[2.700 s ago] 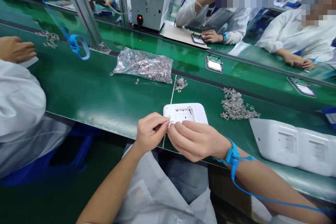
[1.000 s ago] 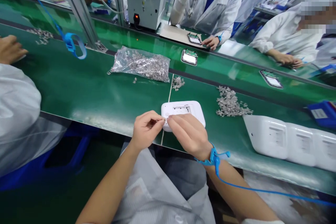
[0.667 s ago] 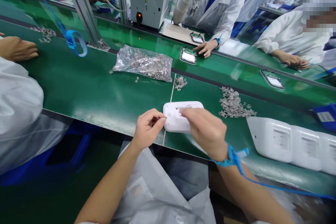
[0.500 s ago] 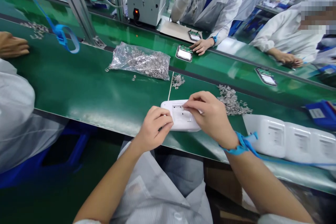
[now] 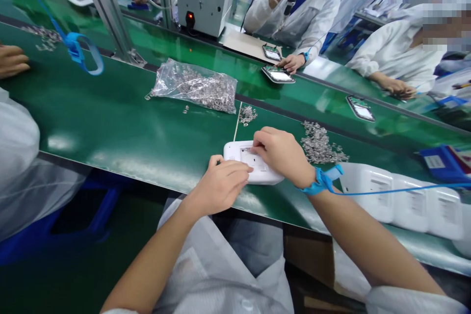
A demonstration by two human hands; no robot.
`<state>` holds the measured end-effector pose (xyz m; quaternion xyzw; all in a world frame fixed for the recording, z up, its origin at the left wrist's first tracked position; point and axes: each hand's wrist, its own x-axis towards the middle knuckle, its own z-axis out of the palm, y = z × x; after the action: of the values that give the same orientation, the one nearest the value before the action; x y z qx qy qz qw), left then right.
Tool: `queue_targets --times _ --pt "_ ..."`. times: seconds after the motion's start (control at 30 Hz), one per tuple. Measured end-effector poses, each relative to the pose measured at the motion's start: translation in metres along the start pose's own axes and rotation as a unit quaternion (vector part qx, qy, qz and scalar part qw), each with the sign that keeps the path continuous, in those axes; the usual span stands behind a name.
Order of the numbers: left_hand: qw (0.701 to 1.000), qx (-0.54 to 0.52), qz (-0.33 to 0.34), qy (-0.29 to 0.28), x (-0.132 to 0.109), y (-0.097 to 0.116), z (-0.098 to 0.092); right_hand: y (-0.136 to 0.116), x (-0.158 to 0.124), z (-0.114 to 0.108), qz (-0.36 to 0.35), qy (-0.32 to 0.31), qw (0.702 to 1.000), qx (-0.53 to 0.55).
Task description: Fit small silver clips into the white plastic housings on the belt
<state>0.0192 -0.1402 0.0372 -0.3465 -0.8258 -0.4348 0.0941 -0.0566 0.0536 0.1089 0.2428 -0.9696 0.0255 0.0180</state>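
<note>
A white plastic housing (image 5: 235, 151) with a rectangular recess lies on the green bench in front of me. My left hand (image 5: 224, 181) holds it at the near left side, its fingers reaching over the edge to the recess. Over the recess's far side, my right hand (image 5: 277, 149) has thumb and forefinger pinched together. What sits between those fingertips is hidden. Just beyond the housing is a little heap of small metal clips (image 5: 248, 115). A larger pile of the same clips (image 5: 320, 143) lies to the right of my right hand.
A clear bag of metal pieces (image 5: 196, 86) lies farther back. Several white housings (image 5: 408, 201) stand in a row at right, near a blue box (image 5: 443, 163). A blue wrist-strap cord (image 5: 397, 189) runs rightward. Co-workers sit opposite and at left, with circuit-board units (image 5: 279, 74) across the bench.
My left fingers have slid across the housing toward the recess. My right hand has shifted slightly left and turned over the recess. Opposite, a co-worker's hand and a board unit have moved right.
</note>
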Motion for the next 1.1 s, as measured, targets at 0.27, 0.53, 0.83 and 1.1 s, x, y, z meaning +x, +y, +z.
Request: queue_targets --times 0.27,0.53,0.83,1.1 --pt "0.999 -0.013 -0.044 -0.006 0.011 0.000 0.002 0.004 0.009 -0.008 -0.040 -0.066 0.997 -0.003" --pt "0.997 0.057 -0.034 0.027 0.024 0.004 0.012 0.015 -0.002 0.004 -0.076 0.028 0.989 0.121" --pt "0.996 0.073 -0.033 0.038 0.022 0.004 0.014 0.011 -0.017 0.017 -0.160 0.101 0.980 -0.057" --pt "0.996 0.076 -0.031 0.032 0.022 0.006 0.013 0.013 -0.010 0.007 -0.278 0.065 0.958 -0.038"
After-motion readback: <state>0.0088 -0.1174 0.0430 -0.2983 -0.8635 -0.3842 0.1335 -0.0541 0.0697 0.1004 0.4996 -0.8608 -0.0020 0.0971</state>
